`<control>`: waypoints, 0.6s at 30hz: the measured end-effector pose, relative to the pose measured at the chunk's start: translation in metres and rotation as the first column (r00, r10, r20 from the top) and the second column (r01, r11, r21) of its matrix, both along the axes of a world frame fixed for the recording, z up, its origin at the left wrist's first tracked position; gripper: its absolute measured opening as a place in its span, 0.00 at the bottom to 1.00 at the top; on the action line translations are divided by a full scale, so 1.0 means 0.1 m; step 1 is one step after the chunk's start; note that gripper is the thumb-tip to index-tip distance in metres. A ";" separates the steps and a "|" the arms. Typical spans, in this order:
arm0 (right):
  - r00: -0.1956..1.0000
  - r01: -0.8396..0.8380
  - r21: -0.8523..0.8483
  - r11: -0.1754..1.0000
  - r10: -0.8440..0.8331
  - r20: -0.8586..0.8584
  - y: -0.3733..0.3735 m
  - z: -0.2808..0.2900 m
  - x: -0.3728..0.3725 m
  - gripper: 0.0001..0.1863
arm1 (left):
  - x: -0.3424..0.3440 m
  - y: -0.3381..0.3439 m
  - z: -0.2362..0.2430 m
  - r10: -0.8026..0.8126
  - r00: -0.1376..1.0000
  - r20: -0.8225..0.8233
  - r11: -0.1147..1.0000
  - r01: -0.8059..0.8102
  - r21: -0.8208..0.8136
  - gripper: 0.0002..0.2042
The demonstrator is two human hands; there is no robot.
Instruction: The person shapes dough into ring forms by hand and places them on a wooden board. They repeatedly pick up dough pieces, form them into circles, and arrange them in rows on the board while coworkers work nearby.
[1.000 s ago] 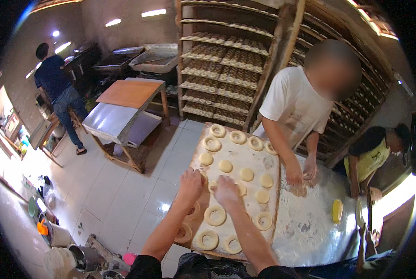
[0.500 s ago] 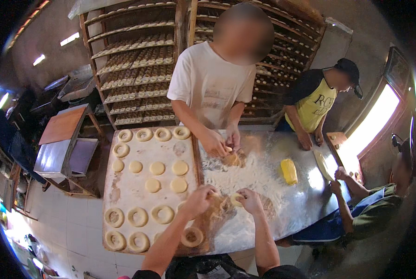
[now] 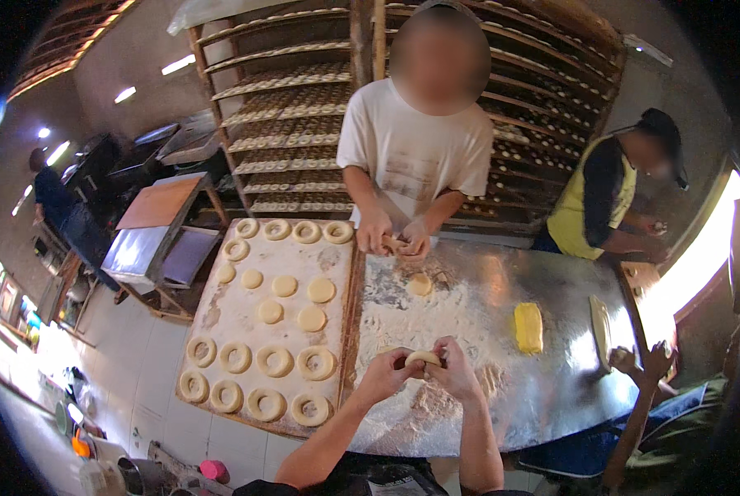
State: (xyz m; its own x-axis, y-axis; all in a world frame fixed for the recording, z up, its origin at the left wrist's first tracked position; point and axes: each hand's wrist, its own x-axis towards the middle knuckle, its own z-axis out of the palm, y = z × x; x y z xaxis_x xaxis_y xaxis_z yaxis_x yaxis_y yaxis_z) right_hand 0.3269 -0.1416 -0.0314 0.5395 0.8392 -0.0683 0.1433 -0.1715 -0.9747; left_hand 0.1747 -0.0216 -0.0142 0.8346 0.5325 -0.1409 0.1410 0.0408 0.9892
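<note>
A small piece of pale dough (image 3: pixel 422 358), curved like a ring or thick disc, is held up above the floured metal table. My left hand (image 3: pixel 389 372) grips its left side and my right hand (image 3: pixel 456 372) its right side, with the fingers curled round it. To their left is a wooden board (image 3: pixel 246 321), dusted with flour. Dough rings (image 3: pixel 275 361) lie along its near and far parts, and several flat dough discs (image 3: pixel 285 286) between them. Another dough disc (image 3: pixel 419 284) rests on the table beyond my hands.
Across the table (image 3: pixel 490 277), a person in white (image 3: pixel 411 157) pinches dough. A yellow block (image 3: pixel 528 328) and a long dough strip (image 3: pixel 601 331) lie to the right, near another person's hands (image 3: pixel 642 360). Behind stand racks (image 3: pixel 291 136) of dough rings; someone in yellow (image 3: pixel 605 194) is far right.
My left hand has left the board's right edge and joined my right hand on the dough. A disc now lies before the person opposite. The view has swung left.
</note>
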 end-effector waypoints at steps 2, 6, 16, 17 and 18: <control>0.992 0.045 0.092 0.995 -0.055 0.110 0.12 0.03 -0.07 0.28 | -0.04 -0.03 0.11 0.035 0.999 -0.016 0.995 -0.033 0.091 0.19; 0.972 0.043 0.135 0.990 -0.072 0.225 0.40 0.00 -0.18 0.32 | -0.07 -0.09 0.22 0.168 0.980 0.104 0.826 -0.197 0.528 0.18; 0.868 0.068 0.186 0.980 0.034 -0.496 0.77 0.31 -0.66 0.33 | -0.54 0.14 0.15 0.319 0.679 0.661 0.931 -0.095 -0.351 0.32; 0.991 -0.135 0.201 0.970 0.130 0.040 0.87 0.30 -0.80 0.38 | -0.59 0.22 0.14 0.340 0.712 0.614 0.939 -0.228 -0.255 0.27; 0.902 -0.289 0.108 0.951 0.232 0.364 0.98 0.34 -0.82 0.41 | -0.64 0.30 0.13 0.377 0.785 0.491 0.905 -0.424 -0.017 0.24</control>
